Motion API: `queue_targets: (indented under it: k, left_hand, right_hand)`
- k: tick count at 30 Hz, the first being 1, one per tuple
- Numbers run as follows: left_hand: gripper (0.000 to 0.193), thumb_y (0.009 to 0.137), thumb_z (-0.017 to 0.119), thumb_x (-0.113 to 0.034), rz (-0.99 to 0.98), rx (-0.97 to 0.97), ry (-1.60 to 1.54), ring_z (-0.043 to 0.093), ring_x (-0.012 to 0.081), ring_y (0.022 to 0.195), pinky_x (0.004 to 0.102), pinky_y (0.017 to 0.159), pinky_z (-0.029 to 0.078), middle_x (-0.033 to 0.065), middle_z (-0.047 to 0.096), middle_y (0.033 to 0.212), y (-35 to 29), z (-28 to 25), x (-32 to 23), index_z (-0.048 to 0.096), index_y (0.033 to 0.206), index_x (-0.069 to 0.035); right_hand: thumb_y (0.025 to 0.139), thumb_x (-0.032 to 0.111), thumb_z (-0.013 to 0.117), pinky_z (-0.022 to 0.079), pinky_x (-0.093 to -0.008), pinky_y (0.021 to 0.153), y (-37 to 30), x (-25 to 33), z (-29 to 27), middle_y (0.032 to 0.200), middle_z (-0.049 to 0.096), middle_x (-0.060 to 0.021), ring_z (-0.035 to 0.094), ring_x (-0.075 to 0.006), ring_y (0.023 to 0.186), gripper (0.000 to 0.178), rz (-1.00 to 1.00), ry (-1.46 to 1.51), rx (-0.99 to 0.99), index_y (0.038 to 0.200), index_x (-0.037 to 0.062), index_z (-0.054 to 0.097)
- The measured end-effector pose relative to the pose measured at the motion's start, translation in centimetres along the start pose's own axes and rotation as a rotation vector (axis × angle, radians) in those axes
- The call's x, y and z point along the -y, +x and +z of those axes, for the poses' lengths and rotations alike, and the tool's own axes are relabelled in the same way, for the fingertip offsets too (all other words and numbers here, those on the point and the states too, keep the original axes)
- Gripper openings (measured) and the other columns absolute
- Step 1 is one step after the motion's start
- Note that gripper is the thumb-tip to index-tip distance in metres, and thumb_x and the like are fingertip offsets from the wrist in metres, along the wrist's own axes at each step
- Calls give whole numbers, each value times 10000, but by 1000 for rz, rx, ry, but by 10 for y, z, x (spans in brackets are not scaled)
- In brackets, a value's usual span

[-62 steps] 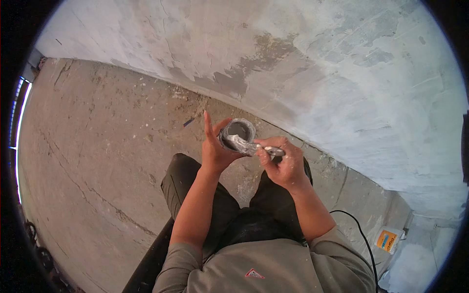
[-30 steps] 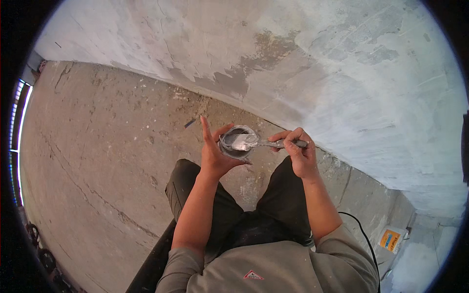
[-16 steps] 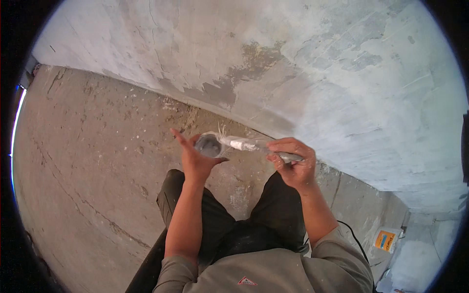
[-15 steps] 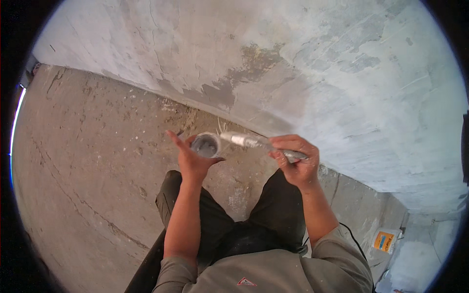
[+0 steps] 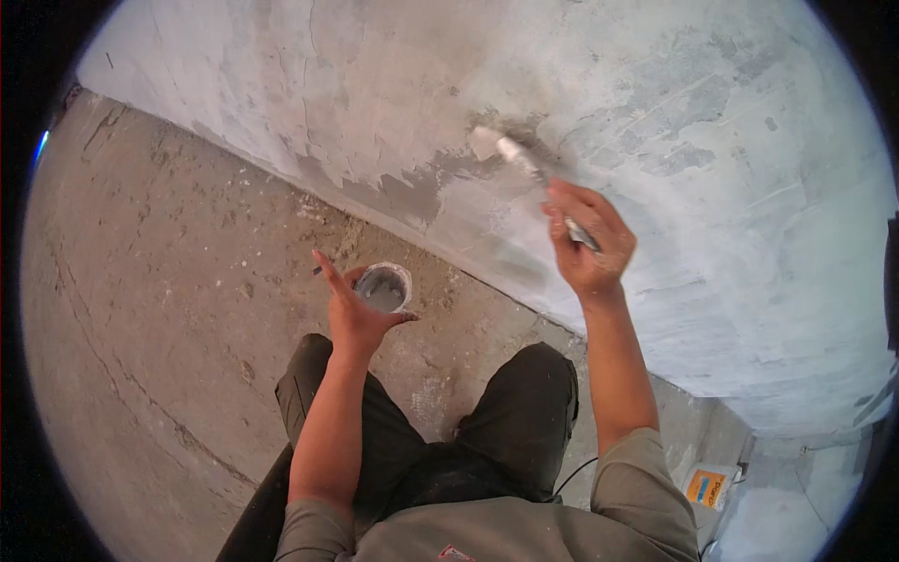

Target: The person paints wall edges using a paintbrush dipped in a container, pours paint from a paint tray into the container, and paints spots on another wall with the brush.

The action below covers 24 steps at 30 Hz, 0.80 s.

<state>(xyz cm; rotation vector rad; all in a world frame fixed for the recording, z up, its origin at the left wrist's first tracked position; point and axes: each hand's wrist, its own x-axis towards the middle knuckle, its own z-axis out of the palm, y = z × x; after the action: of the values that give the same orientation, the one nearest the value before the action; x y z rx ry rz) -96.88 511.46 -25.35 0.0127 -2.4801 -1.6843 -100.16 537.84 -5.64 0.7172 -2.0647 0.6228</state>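
Note:
My left hand [image 5: 354, 314] grips a small round cup [image 5: 384, 288] from its near left side, thumb and fingers spread around it. Greyish liquid lies inside the cup, and its rim is crusted white. In my right hand [image 5: 595, 239] is a paintbrush [image 5: 524, 161], held by the handle. The white-coated bristles are at the wall [image 5: 393, 103], over a darker bare patch [image 5: 524, 131]; whether they press on it I cannot tell. Pale paint covers much of the wall unevenly, with grey patches showing through.
The dusty, cracked concrete floor [image 5: 159, 290] meets the wall along a slanting line. A white bucket with an orange label [image 5: 709, 487] stands at the lower right. My bent knees [image 5: 529, 384] are below the cup and wall edge. A thin dark cable [image 5: 573, 473] runs by my right side.
My right hand has carried the brush up and away from the cup's rim to the wall. My left hand and the cup have shifted slightly left and down in view.

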Motion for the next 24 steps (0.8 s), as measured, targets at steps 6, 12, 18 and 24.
queue_targets:
  k: [6,12,18,24]
  left_hand:
    - [1696,503,1046,-187,26,-7,-25,685,352,1105,428,959,547,198,679,1231,0,-1,3,-258,1586,-104]
    - [1709,486,1050,-209,39,-14,27,687,357,1102,434,961,544,197,688,1214,3,2,3,-251,1588,-100]
    - [1710,483,1050,-215,25,2,-3,683,367,1111,440,959,546,204,684,1219,2,1,5,-248,1590,-101]
    - [1709,491,1049,-232,-35,32,23,673,366,1135,455,996,533,203,678,1235,5,4,10,-252,1592,-121]
  right_hand:
    - [870,86,787,581,-300,593,-4,23,-34,1037,747,-183,731,-238,747,172,-234,-125,-22,1034,119,745]
    - [797,15,775,568,-280,588,-39,9,-5,1037,726,-155,704,-176,713,307,-343,-192,193,1070,156,760]
    - [756,-49,763,586,-285,614,-87,-9,49,1074,718,-111,707,-177,702,424,-92,37,336,1139,132,754]
    - [859,-34,719,609,-303,717,-57,-17,20,1152,724,-178,754,-219,847,269,-23,23,276,1110,59,747]
